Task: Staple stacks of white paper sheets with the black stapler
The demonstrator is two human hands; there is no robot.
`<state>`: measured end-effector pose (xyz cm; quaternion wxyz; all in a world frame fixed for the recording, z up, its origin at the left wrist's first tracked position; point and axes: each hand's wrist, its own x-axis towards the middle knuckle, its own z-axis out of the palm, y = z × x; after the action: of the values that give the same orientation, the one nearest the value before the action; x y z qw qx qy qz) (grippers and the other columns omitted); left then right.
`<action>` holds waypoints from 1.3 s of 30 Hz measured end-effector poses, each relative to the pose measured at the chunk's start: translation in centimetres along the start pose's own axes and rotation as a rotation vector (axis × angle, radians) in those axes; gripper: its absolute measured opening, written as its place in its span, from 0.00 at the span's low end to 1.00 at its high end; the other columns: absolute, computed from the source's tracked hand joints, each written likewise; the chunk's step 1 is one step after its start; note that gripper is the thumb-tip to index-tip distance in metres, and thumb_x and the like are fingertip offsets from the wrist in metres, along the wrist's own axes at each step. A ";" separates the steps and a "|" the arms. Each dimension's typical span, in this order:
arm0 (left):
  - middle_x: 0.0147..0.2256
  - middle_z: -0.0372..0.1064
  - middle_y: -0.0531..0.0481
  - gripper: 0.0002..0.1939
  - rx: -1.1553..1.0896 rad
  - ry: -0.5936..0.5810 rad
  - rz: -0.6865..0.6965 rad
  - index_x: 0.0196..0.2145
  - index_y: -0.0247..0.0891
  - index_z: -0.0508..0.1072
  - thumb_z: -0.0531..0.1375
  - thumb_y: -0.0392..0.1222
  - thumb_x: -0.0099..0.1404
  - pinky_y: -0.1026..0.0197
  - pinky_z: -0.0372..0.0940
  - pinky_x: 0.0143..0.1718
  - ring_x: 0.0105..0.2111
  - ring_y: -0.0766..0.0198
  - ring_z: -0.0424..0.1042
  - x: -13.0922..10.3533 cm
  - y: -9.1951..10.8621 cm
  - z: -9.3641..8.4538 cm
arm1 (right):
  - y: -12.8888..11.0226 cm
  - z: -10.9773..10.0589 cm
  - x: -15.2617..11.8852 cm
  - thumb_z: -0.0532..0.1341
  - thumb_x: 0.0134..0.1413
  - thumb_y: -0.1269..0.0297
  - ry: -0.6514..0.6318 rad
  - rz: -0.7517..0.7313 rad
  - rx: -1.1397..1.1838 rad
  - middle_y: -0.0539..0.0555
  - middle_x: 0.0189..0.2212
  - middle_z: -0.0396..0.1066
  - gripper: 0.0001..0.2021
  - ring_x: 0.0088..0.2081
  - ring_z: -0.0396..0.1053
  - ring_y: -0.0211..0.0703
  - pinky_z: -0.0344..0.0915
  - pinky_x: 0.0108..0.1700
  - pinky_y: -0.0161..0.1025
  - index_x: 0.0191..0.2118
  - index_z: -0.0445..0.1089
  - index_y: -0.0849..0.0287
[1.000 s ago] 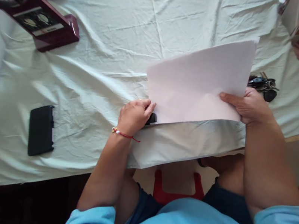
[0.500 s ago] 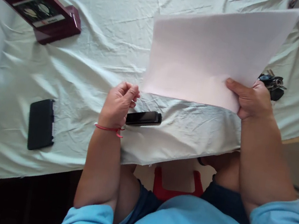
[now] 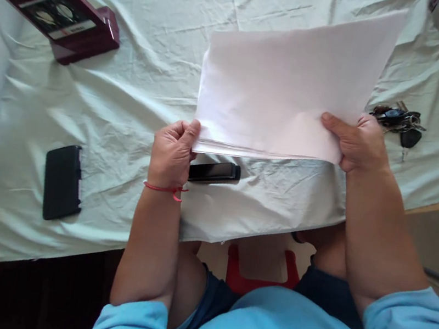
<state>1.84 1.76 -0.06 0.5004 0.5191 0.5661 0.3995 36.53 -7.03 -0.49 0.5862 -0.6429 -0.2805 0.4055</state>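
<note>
Several sheets of white paper (image 3: pixel 285 91) are held in a loose stack above the cloth-covered table, their near edges slightly fanned at the left. My left hand (image 3: pixel 173 152), with a red string round the wrist, pinches the near left corner between thumb and fingers. On the right side, my right hand (image 3: pixel 362 145) grips the stack with its thumb on top and its fingers hidden underneath. Below the paper lies a black stapler-like object (image 3: pixel 216 172), partly covered by my left hand; its exact kind is unclear.
A black rectangular case (image 3: pixel 61 183) lies at the left on the pale green tablecloth (image 3: pixel 127 116). A dark red desk fan (image 3: pixel 85 37) stands at the upper left. Beside my right hand is a bunch of keys (image 3: pixel 407 125). A red stool (image 3: pixel 259 285) shows below the table edge.
The paper has moved left with my right hand. My left hand, apart from the stack's corner before, now grips it, and the sheets' layered edges have come into view.
</note>
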 end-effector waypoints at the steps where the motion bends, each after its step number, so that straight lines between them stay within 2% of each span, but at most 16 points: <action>1: 0.24 0.54 0.59 0.32 -0.017 -0.014 0.000 0.28 0.46 0.61 0.79 0.59 0.71 0.64 0.53 0.22 0.23 0.69 0.52 -0.1 0.1 0.1 | 0.1 0.1 0.1 0.90 0.46 0.54 -0.002 0.003 0.018 0.55 0.57 0.91 0.23 0.73 0.82 0.64 0.83 0.75 0.58 0.45 0.83 0.50; 6: 0.23 0.65 0.57 0.20 -0.092 -0.133 0.070 0.28 0.42 0.75 0.83 0.46 0.57 0.66 0.51 0.22 0.22 0.72 0.55 -0.3 0.2 -0.1 | 0.8 0.5 1.0 0.91 0.32 0.57 0.042 -0.054 0.231 0.58 0.52 0.91 0.31 0.68 0.85 0.65 0.82 0.76 0.61 0.41 0.78 0.54; 8: 0.22 0.65 0.57 0.22 -0.132 -0.133 0.090 0.25 0.41 0.74 0.84 0.47 0.58 0.67 0.49 0.21 0.21 0.73 0.56 -0.3 -0.1 -0.2 | 1.1 0.6 1.3 0.92 0.29 0.58 0.044 -0.061 0.277 0.58 0.51 0.91 0.33 0.66 0.85 0.65 0.82 0.76 0.63 0.40 0.76 0.53; 12: 0.21 0.61 0.59 0.29 -0.258 -0.086 0.063 0.25 0.41 0.72 0.87 0.54 0.61 0.69 0.49 0.19 0.19 0.74 0.57 0.1 -0.6 -0.1 | 1.3 0.6 1.5 0.92 0.30 0.61 0.040 -0.059 0.318 0.58 0.51 0.91 0.32 0.63 0.87 0.64 0.81 0.77 0.64 0.41 0.77 0.54; 16: 0.24 0.65 0.58 0.28 -0.319 -0.023 -0.004 0.29 0.42 0.73 0.86 0.54 0.68 0.69 0.53 0.19 0.20 0.73 0.62 0.7 -0.9 0.0 | 1.3 0.6 1.4 0.93 0.29 0.61 0.059 -0.059 0.320 0.60 0.50 0.92 0.33 0.61 0.87 0.63 0.83 0.75 0.61 0.41 0.79 0.55; 19: 0.23 0.63 0.60 0.27 -0.332 0.014 0.004 0.28 0.41 0.74 0.87 0.50 0.66 0.69 0.51 0.17 0.19 0.75 0.56 0.9 -1.5 -0.2 | 1.2 0.5 1.1 0.94 0.30 0.60 0.025 -0.058 0.296 0.60 0.51 0.92 0.33 0.63 0.87 0.63 0.82 0.76 0.61 0.42 0.80 0.55; 21: 0.22 0.61 0.62 0.29 -0.341 0.030 0.027 0.28 0.42 0.72 0.88 0.51 0.65 0.69 0.52 0.17 0.18 0.75 0.55 1.1 -2.0 -0.2 | 1.3 0.5 1.0 0.94 0.32 0.59 0.003 -0.061 0.289 0.60 0.51 0.92 0.33 0.65 0.86 0.64 0.81 0.76 0.62 0.43 0.80 0.55; 23: 0.23 0.64 0.61 0.31 -0.360 0.036 0.042 0.29 0.42 0.72 0.87 0.57 0.66 0.69 0.61 0.20 0.20 0.72 0.62 1.2 -2.4 -0.2 | 1.3 0.6 0.9 0.95 0.32 0.58 -0.009 -0.063 0.292 0.60 0.52 0.92 0.33 0.67 0.85 0.65 0.81 0.77 0.62 0.43 0.80 0.55; 25: 0.26 0.70 0.58 0.30 -0.384 0.028 0.057 0.32 0.43 0.76 0.86 0.63 0.67 0.66 0.75 0.30 0.25 0.67 0.74 1.2 -2.6 0.0 | 1.3 0.7 0.9 0.95 0.33 0.58 -0.007 -0.065 0.296 0.60 0.52 0.92 0.33 0.68 0.85 0.64 0.81 0.77 0.61 0.43 0.80 0.55; 27: 0.29 0.76 0.54 0.28 -0.408 0.005 0.081 0.36 0.43 0.80 0.84 0.67 0.68 0.60 0.83 0.40 0.33 0.61 0.83 1.2 -2.6 0.3 | 1.2 0.7 0.8 0.95 0.32 0.57 -0.003 -0.067 0.294 0.60 0.52 0.92 0.34 0.66 0.86 0.63 0.82 0.76 0.59 0.44 0.82 0.56; 28: 0.30 0.78 0.53 0.28 -0.419 -0.003 0.093 0.37 0.43 0.82 0.85 0.68 0.67 0.59 0.84 0.43 0.35 0.59 0.84 1.2 -2.6 0.3 | 1.2 0.8 0.8 0.96 0.32 0.57 -0.005 -0.066 0.291 0.60 0.52 0.92 0.34 0.64 0.87 0.62 0.83 0.75 0.59 0.44 0.82 0.56; 30: 0.31 0.78 0.54 0.28 -0.431 0.012 0.111 0.36 0.42 0.83 0.88 0.65 0.62 0.60 0.83 0.42 0.33 0.62 0.81 1.2 -2.7 0.3 | 1.1 0.8 0.6 0.95 0.34 0.56 -0.020 -0.059 0.280 0.59 0.51 0.92 0.33 0.62 0.88 0.61 0.84 0.73 0.59 0.45 0.83 0.56; 33: 0.29 0.75 0.58 0.30 -0.429 0.071 0.116 0.31 0.43 0.78 0.91 0.60 0.57 0.63 0.81 0.39 0.28 0.67 0.75 1.3 -3.1 -0.1 | 0.9 0.9 0.3 0.94 0.37 0.57 -0.034 -0.043 0.273 0.59 0.51 0.92 0.31 0.57 0.89 0.59 0.86 0.70 0.58 0.45 0.84 0.57; 36: 0.29 0.76 0.57 0.32 -0.444 0.070 0.097 0.30 0.44 0.74 0.88 0.63 0.62 0.59 0.85 0.46 0.32 0.63 0.80 1.3 -3.3 -0.2 | 0.7 1.1 0.0 0.93 0.37 0.59 -0.028 -0.034 0.266 0.58 0.49 0.92 0.29 0.51 0.90 0.55 0.87 0.67 0.54 0.44 0.85 0.58; 39: 0.33 0.82 0.52 0.32 -0.469 0.067 0.097 0.33 0.44 0.77 0.86 0.68 0.63 0.55 0.87 0.52 0.42 0.55 0.88 1.0 -3.0 0.2 | 0.6 1.2 -0.1 0.94 0.35 0.59 -0.023 -0.038 0.261 0.56 0.47 0.92 0.29 0.49 0.90 0.53 0.88 0.65 0.52 0.43 0.85 0.57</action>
<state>1.47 2.34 -3.21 0.5687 0.4016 0.4484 0.5606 35.43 -6.58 -1.01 0.6691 -0.5512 -0.2442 0.4347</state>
